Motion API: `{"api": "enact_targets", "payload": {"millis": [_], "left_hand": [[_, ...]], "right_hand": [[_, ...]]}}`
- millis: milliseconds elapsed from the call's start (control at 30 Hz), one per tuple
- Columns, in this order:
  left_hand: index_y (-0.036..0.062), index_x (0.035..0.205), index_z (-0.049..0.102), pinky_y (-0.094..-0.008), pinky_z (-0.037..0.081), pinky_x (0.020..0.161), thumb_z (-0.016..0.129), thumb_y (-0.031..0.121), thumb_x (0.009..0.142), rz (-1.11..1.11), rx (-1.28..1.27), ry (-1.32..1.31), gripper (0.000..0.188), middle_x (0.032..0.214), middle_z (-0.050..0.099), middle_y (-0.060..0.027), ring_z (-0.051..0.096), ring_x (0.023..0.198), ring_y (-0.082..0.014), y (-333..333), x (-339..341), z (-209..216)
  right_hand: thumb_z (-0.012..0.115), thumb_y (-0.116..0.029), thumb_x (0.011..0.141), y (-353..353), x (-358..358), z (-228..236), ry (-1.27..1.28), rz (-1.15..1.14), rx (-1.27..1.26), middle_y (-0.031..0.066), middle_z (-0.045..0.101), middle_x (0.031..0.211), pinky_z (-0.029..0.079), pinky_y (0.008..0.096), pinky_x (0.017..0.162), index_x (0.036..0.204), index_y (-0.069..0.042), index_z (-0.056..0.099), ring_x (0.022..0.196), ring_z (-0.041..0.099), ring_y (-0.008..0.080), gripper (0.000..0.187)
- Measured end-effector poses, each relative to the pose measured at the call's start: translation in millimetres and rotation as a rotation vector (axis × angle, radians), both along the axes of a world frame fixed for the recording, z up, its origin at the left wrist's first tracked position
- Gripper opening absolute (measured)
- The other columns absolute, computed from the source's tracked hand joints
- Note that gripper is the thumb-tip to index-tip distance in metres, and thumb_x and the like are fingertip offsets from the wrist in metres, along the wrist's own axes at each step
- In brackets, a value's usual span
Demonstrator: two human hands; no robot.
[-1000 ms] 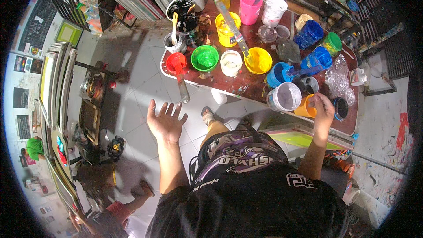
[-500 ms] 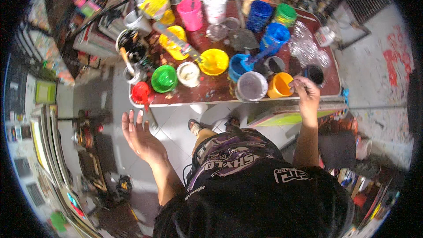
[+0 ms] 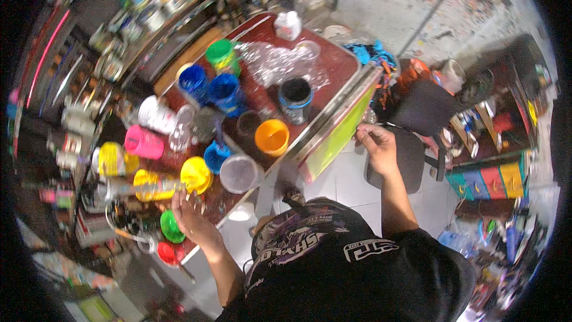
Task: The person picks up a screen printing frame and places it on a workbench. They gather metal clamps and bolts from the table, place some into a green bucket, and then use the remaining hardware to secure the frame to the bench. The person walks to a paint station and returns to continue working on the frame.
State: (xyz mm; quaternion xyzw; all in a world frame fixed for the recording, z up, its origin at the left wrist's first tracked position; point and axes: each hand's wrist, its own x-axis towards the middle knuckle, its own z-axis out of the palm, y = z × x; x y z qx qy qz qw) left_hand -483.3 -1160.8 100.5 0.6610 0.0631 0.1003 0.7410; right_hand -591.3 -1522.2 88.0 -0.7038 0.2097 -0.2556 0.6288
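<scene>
My left hand (image 3: 193, 219) hovers over the table's front edge with its fingers apart and nothing in them. Closest to it are a green paint pot (image 3: 173, 226), a yellow paint pot (image 3: 196, 175) and a red pot (image 3: 168, 253). To the right, my right hand (image 3: 379, 148) is raised beside a frame with a lime-green panel (image 3: 339, 132), thumb and fingertips pinched together. Whatever may be between those fingertips is hidden. An orange paint cup (image 3: 272, 138) and a dark-filled tub (image 3: 295, 99) stand on the table beyond the frame.
The red-brown table (image 3: 333, 65) also carries blue tubs (image 3: 226, 92), a pink tub (image 3: 145, 142), a greyish tub (image 3: 240, 173) and crumpled clear plastic (image 3: 268, 62). A dark chair (image 3: 398, 161) stands right of the frame, and coloured drawers (image 3: 490, 183) farther right.
The view has swung to the right, so the table looks turned. My right hand has left the orange cup's side and is beside the framed panel. My left hand is now nearer the pots.
</scene>
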Motion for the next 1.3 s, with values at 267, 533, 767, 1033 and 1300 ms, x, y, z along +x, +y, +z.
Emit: {"api": "enact_targets", "payload": {"millis": [267, 533, 767, 1033, 1300], "left_hand": [[0.0043, 0.12, 0.046, -0.0386, 0.039, 0.088, 0.05, 0.024, 0.085, -0.146, -0.074, -0.039, 0.041, 0.123, 0.047, -0.0093, 0.049, 0.104, -0.0237, -54.5, 48.8, -40.9], [0.0075, 0.115, 0.051, -0.0374, 0.039, 0.08, 0.055, 0.035, 0.081, -0.219, 0.119, -0.082, 0.043, 0.112, 0.053, -0.0079, 0.051, 0.1, -0.0223, -85.4, 75.8, -43.8], [-0.0033, 0.113, 0.053, -0.0361, 0.041, 0.086, 0.051, 0.022, 0.085, -0.179, -0.084, 0.037, 0.038, 0.113, 0.055, -0.0147, 0.053, 0.102, -0.025, -104.1, 58.3, -16.4], [0.002, 0.12, 0.046, -0.0327, 0.039, 0.087, 0.055, 0.021, 0.084, -0.16, -0.011, 0.025, 0.042, 0.116, 0.049, -0.01, 0.048, 0.103, -0.0216, -71.7, 63.2, -29.9], [-0.002, 0.114, 0.049, -0.0321, 0.041, 0.089, 0.055, 0.01, 0.083, 0.033, -0.122, -0.001, 0.033, 0.11, 0.052, -0.0124, 0.05, 0.104, -0.021, -27.9, 22.4, -19.8]], "right_hand": [[0.056, -0.009, 0.085, -31.5, -67.1, -5.8, 0.02, -0.254, -0.001, 0.0055, 0.061, 0.076, 0.046, 0.0253, 0.062, 0.085, 0.003, 0.06, 0.067, 0.056, 0.0112, 0.013], [0.056, -0.013, 0.084, -34.3, -99.3, 0.3, 0.071, -0.365, -0.015, 0.0062, 0.064, 0.077, 0.048, 0.0258, 0.064, 0.091, 0.002, 0.062, 0.069, 0.059, 0.0102, 0.018], [0.058, -0.014, 0.085, -31.6, -117.2, 1.4, 0.103, -0.385, -0.043, 0.0061, 0.064, 0.078, 0.047, 0.0256, 0.064, 0.093, 0.002, 0.063, 0.07, 0.058, 0.0113, 0.018], [0.058, -0.012, 0.083, -25.5, -91.8, -3.2, 0.071, -0.321, -0.033, 0.0082, 0.064, 0.077, 0.049, 0.0265, 0.062, 0.088, 0.002, 0.063, 0.07, 0.061, 0.0142, 0.015], [0.057, -0.007, 0.083, 5.2, -29.5, -3.5, 0.002, -0.061, 0.001, 0.0064, 0.062, 0.077, 0.046, 0.0263, 0.062, 0.087, 0.005, 0.062, 0.067, 0.056, 0.0131, 0.012]]}}
